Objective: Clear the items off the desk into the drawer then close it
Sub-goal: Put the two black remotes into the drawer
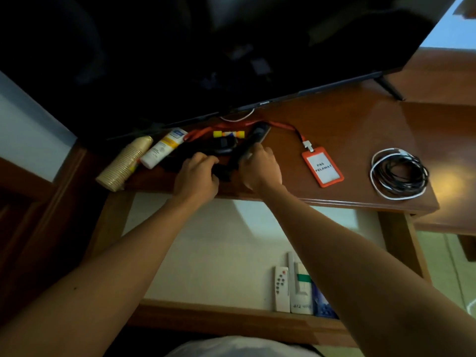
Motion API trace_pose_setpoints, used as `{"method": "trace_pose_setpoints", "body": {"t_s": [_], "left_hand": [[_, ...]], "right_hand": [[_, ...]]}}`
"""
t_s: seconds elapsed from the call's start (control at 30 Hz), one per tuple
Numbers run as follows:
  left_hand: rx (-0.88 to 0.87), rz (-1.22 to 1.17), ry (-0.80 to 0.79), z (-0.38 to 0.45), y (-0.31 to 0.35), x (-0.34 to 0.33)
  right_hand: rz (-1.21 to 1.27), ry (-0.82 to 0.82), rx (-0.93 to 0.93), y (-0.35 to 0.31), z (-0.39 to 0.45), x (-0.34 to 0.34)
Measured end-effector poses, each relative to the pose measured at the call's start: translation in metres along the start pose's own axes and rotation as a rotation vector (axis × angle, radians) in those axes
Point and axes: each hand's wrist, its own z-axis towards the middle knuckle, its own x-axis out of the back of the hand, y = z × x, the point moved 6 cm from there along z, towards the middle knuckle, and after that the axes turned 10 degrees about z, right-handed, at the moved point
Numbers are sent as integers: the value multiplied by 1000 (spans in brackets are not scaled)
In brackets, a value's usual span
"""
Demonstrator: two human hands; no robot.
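orange badge [323,166] reading "PAS PELAWAT"

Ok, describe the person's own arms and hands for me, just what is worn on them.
Both arms are bare along all that shows: no sleeves are visible. The left hand and the right hand wear no gloves. No watch, bracelet or ring can be made out on either, though the picture is dim and slightly blurred.

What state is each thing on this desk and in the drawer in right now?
Drawer: open.
Black remote: gripped by right hand.
Left hand: gripping a dark item.
Cup stack: lying down.
Tube: lying flat.
Badge: flat.
Cable: coiled.
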Motion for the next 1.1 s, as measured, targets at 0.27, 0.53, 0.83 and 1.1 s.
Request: {"method": "trace_pose_setpoints", "body": {"t_s": [0.27,0.53,0.83,1.1], "left_hand": [[-262,320,-235,30,-15,-8],[-361,306,-260,38,-20,-13],[-375,294,-175,30,-20,-9],[-262,258,-113,-5,3,-10]], "right_hand": [[-104,-31,-268,-8,44,-17],[-138,20,-320,-9,48,-25],[-121,102,-385,0,19,-13],[-105,85,-344,14,-29,-10]]}}
